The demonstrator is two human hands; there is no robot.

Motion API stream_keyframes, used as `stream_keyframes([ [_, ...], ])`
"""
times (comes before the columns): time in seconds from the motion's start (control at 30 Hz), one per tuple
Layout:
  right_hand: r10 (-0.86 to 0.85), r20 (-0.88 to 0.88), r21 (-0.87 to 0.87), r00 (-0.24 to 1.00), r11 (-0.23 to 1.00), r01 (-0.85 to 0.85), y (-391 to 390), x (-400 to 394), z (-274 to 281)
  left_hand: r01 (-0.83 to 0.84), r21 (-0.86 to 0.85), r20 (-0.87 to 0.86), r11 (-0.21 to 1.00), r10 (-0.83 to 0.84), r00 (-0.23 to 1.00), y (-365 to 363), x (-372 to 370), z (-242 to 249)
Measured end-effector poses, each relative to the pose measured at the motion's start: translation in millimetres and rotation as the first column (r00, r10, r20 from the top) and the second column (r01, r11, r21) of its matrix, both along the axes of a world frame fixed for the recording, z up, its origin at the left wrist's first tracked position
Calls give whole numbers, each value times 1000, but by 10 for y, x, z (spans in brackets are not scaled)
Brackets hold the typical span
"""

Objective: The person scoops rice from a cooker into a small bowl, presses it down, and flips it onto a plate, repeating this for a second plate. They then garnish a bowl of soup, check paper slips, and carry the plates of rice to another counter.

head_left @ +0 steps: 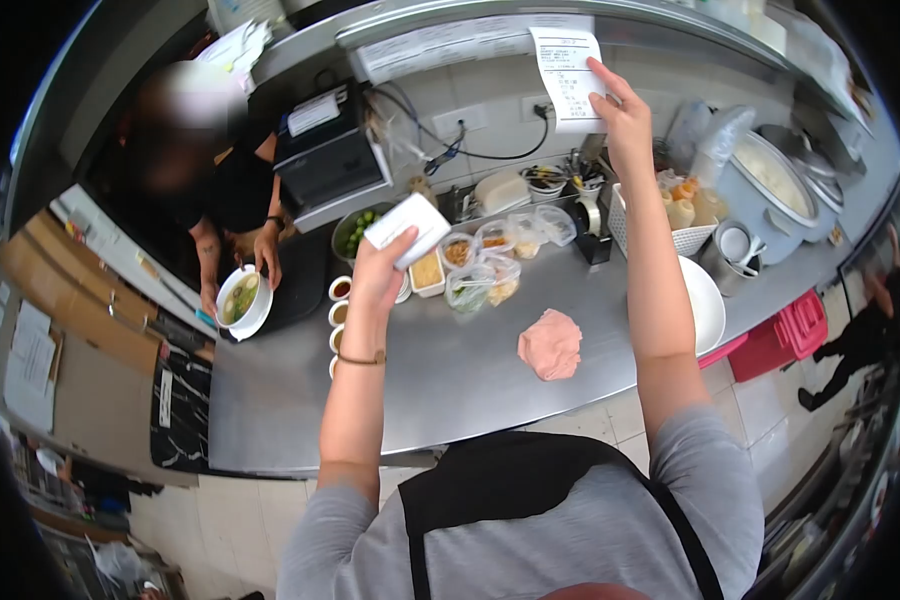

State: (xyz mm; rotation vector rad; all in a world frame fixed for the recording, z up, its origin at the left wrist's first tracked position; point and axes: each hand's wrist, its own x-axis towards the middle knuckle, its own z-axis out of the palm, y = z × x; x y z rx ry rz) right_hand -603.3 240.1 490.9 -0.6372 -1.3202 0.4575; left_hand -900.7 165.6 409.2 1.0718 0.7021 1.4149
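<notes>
head view: hands [382, 268] raised, gripping

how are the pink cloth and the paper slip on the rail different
The pink cloth lies crumpled on the steel counter, untouched; the paper slip hangs flat from the rail, touched by the right hand. The cloth is plain pink; the slip is white and printed.

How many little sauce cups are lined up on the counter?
4 sauce cups in a column on the steel counter, just left of the left hand's wrist; the bottom one is partly hidden by the forearm.
</notes>
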Motion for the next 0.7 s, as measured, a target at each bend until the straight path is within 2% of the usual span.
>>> stream_keyframes([
  [0.03,82,-110,-48,991,995,-88,65,104,40,7,-7,-8,1000,-7,1000,-24,34,-43],
  [0.17,-7,-109,-33,994,999,4,209,402,198,69,-92,-72,993,-76,995,-102,125,-183],
  [0.33,-3,-166,52,986,999,11,366,543,447,155,-146,-107,977,-171,979,-120,275,-304],
  [0.43,-15,-103,71,995,997,22,419,601,371,174,-174,-96,969,-192,977,-115,376,-346],
  [0.53,-100,61,29,993,995,99,372,612,246,177,-196,-126,965,-204,971,-94,448,-376],
  [0.7,-39,-19,26,999,999,39,379,540,222,169,-185,-133,968,-195,972,-76,553,-422],
])
